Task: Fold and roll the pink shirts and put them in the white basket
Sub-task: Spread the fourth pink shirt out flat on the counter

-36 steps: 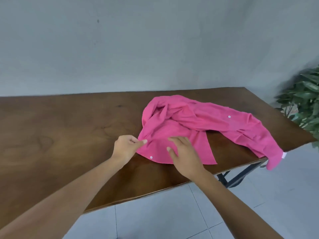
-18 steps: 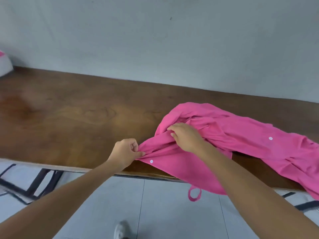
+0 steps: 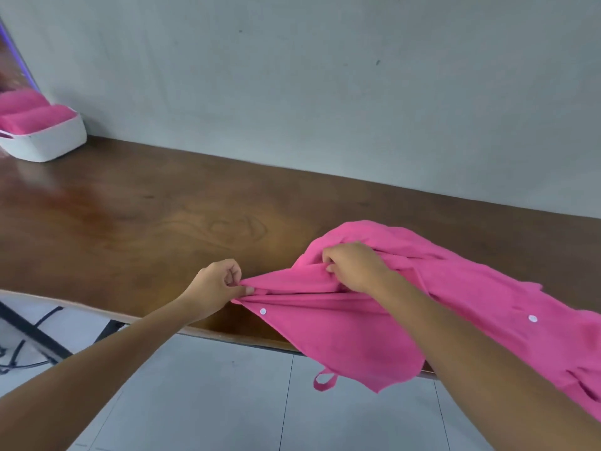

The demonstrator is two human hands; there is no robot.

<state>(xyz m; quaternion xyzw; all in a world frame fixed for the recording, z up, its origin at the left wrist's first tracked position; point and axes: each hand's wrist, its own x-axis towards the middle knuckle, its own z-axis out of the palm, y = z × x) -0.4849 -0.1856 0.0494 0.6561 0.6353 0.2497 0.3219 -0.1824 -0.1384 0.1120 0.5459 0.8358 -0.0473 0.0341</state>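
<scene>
A crumpled pink shirt point(image 3: 461, 288) with white buttons lies at the near right of the brown table point(image 3: 146, 229), part of it hanging over the front edge. My left hand point(image 3: 218, 286) pinches the shirt's left corner between thumb and fingers. My right hand point(image 3: 354, 266) grips a fold of the fabric a little further right and back. The white basket point(image 3: 48, 141) stands at the far left of the table with rolled pink shirts point(image 3: 29, 117) in it.
A grey wall runs along the table's back edge. Below the front edge are a tiled floor and black table legs point(image 3: 32, 336) at the left. A pink loop point(image 3: 323, 380) dangles from the shirt's hanging part.
My view has swung left, bringing the white basket into sight. My right hand went from lying flat on the shirt to gripping a fold. The shirt now hangs further over the front edge.
</scene>
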